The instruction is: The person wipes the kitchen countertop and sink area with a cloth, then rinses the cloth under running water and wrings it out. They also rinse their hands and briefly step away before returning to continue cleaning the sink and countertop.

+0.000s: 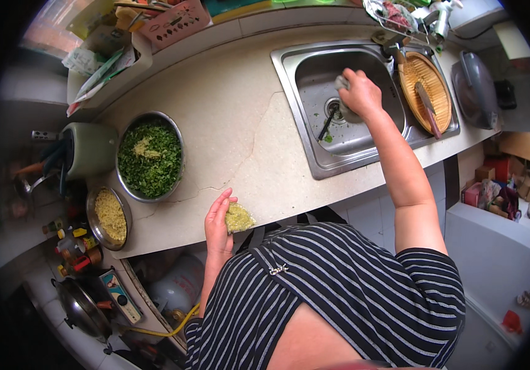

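Over the steel sink (pixel 313 159), my right hand (pixel 359 92) grips a crumpled greyish cloth (pixel 349 113), partly hidden behind the fingers. Near the counter's front edge, my left hand (pixel 219 224) holds a yellow-green scouring pad (pixel 239 217) against its fingers and palm. Below the cloth, a thin black utensil (pixel 327 125) lies at the sink drain, with green leaf scraps (pixel 329 138) around it. To the left stands a metal bowl of chopped greens (pixel 149 171) topped with minced yellowish bits (pixel 146 148). Beside it is a smaller metal bowl of yellow crumbly food (pixel 110 215).
A knife (pixel 427 108) lies across an oval bamboo basket (pixel 413 69) right of the sink. Behind it stands a dark-lidded container (pixel 475 90). A green knife block (pixel 91 150), a white bin (pixel 140 64) and a pink basket (pixel 177 23) line the left and back. Bottles and a lidded pan (pixel 82 307) are lower left.
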Available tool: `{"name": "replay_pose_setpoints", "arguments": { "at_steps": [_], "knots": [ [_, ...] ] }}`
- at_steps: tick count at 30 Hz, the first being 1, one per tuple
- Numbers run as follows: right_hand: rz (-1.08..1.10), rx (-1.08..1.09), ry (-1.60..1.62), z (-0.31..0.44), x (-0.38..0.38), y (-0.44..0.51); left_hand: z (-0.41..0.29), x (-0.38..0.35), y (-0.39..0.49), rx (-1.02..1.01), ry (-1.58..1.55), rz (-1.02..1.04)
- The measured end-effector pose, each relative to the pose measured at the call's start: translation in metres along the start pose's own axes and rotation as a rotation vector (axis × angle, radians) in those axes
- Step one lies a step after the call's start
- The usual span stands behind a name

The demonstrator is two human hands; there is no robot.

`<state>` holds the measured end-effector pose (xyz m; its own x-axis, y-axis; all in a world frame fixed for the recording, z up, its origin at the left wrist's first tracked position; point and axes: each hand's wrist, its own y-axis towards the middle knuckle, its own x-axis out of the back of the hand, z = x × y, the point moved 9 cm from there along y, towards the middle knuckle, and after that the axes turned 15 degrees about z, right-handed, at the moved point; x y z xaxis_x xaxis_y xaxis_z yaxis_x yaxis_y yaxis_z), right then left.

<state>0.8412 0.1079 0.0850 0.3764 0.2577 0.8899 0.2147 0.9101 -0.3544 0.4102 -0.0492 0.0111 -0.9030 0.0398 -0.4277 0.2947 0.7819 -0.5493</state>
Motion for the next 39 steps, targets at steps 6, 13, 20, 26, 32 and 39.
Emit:
{"name": "replay_pose_setpoints", "arguments": {
  "at_steps": [6, 13, 20, 26, 32, 39],
  "knots": [
    [-0.064, 0.243, 0.016, 0.084, -0.051, 0.016, -0.001, -0.019, 0.003, -0.006, 0.029, 0.032],
    [0.277, 0.440, -0.126, 0.043, -0.151, -0.043, 0.009, 0.012, -0.009, 0.000, 0.022, -0.020],
    [-0.224, 0.358, -0.156, 0.067, -0.104, -0.134, 0.003, 0.076, -0.031, -0.076, 0.001, -0.065],
    [0.228, 0.989, -0.059, 0.242, -0.251, -0.230, -0.006, 0.077, -0.035, -0.126, 0.033, -0.081],
    [0.123, 0.952, -0.136, 0.154, -0.265, -0.231, 0.000, 0.075, -0.042, -0.128, 0.040, -0.070],
    [-0.182, 0.165, -0.380, 0.012, -0.126, -0.157, -0.019, 0.138, -0.070, -0.196, -0.012, -0.096]
  ]
}}
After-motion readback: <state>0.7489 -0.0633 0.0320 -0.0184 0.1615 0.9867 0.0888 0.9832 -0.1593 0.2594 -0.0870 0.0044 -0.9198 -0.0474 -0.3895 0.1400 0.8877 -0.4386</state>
